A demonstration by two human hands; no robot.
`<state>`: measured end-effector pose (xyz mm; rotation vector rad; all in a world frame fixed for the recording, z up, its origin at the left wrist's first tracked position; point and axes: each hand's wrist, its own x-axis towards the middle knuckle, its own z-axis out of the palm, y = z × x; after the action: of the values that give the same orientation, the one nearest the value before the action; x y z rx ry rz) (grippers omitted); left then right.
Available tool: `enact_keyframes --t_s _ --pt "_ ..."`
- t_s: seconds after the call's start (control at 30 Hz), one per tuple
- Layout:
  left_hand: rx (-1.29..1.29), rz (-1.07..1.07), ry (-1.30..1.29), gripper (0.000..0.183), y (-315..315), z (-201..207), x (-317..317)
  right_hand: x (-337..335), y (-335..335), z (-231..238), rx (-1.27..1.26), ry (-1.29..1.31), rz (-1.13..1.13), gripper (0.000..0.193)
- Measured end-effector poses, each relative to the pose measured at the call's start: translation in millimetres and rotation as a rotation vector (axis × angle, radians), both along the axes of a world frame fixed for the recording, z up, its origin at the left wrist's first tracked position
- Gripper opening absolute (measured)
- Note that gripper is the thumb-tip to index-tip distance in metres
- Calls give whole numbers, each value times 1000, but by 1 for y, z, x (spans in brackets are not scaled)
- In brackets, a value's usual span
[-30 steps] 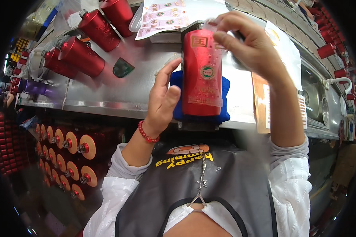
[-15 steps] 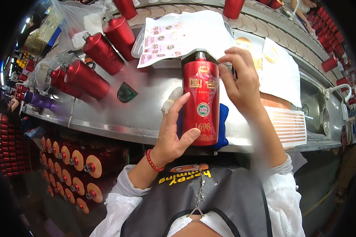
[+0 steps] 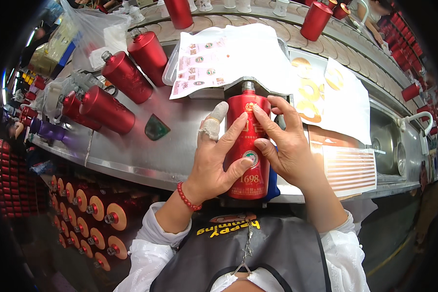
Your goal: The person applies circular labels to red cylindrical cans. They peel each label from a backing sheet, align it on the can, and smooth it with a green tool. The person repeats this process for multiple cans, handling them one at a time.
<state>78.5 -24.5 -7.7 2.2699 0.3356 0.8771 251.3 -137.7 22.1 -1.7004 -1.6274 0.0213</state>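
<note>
From where I stand, red bottles (image 3: pixel 107 110) lean at the far left of the bench (image 3: pixel 117 152), with a dark green scraper (image 3: pixel 156 128) lying flat just right of them. Next comes the left hand (image 3: pixel 210 163), a pale finger cover (image 3: pixel 209 129) on it; forefinger and thumb lie apart on the worked bottle (image 3: pixel 250 133), a grip laid on rather than clamped. That bottle lies on a blue pad (image 3: pixel 273 187), neck away from the person, below a printed sheet (image 3: pixel 250 53). The right hand (image 3: pixel 292 146) is what has changed: half a second ago it was at the bottle's shoulder; now its forefinger and thumb touch the front, tips apart, not clamped. So both hands now work the lettered face. Rightmost, a striped sheet (image 3: pixel 350 168) lies beside the right forearm.
</note>
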Motion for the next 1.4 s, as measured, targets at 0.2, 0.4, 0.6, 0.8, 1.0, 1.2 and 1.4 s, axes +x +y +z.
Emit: enact_keyframes --t_s 0.2,0.4,0.6,0.8,1.0,1.2,1.4 --pt "13 -19 30 66 8 -3 4 0 -4 0 -51 38 0 54" --pt "-4 -17 23 63 10 -2 6 0 -8 -7 -81 111 -19 56" --pt "-40 -34 -9 58 6 -5 3 -8 -27 -9 -138 127 25 57" --pt "20 -17 11 59 2 0 5 -10 -28 -11 -127 156 8 58" --pt "-159 -75 13 73 7 -7 -13 -6 -40 -22 -139 312 66 73" --pt "-182 -114 28 91 -9 -19 -18 -11 -47 -38 -169 420 141 92" --pt "-163 -109 43 94 -9 -21 -18 -6 -48 -40 -185 447 178 99"
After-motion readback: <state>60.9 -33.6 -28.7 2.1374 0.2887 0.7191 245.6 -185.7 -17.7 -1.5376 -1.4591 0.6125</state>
